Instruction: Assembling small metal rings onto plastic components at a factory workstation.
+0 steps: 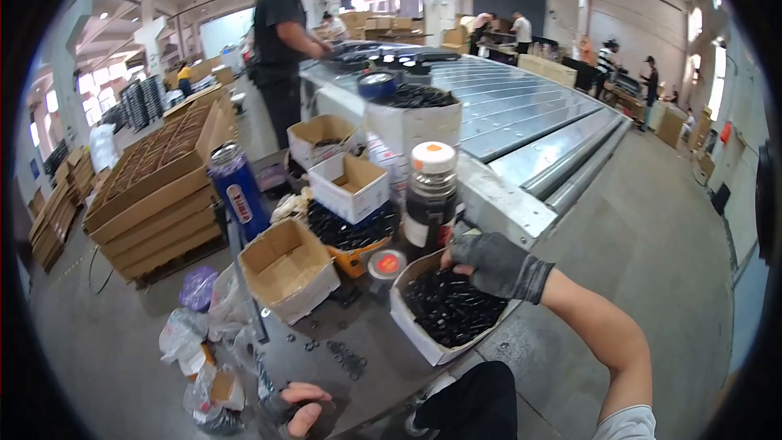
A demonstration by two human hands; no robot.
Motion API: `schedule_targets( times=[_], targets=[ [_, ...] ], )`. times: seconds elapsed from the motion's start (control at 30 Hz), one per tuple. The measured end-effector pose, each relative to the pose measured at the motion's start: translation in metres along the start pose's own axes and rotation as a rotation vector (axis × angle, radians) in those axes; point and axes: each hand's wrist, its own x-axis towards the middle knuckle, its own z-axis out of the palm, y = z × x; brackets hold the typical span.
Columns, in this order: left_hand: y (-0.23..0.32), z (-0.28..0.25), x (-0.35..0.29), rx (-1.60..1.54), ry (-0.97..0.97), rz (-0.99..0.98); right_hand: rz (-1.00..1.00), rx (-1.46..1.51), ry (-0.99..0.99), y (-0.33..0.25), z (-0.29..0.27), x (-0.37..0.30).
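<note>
Left hand gapes; right hand, grip unclear over black parts, could topple the bottle ahead by brushing it.

Grey fingerless gloves, pale sleeve

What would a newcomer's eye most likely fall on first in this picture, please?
Probably the large, shiny metal platform, stretching from the centre toward the upper right. Next might come the grey-gloved right hand, at the far right corner of a box full of small black parts, then the bright blue can left of centre.
</note>
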Motion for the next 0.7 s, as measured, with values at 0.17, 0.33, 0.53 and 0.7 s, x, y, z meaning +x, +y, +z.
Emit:
schedule_targets(
  times=[0.17, 0.33, 0.53, 0.7],
  targets=[
    [0.033, 0.028, -0.006, -0.018, 0.041, -0.159, -0.027, -0.022, 0.023, 0.007, -0.009, -0.018],
    [0.036, -0.013, -0.004, 0.337, 0.24, -0.094, -0.016, 0.049, 0.039, -0.012, -0.002, -0.008],
    [0.018, -0.052, 0.026, 0.919, 0.309, 0.125, -0.121, -0.132, 0.199, -0.038, -0.011, -0.015],
    [0.014, -0.067, 0.054, 1.14, 0.29, 0.245, -0.294, -0.144, 0.275, -0.112, 0.001, -0.016]
  ],
)
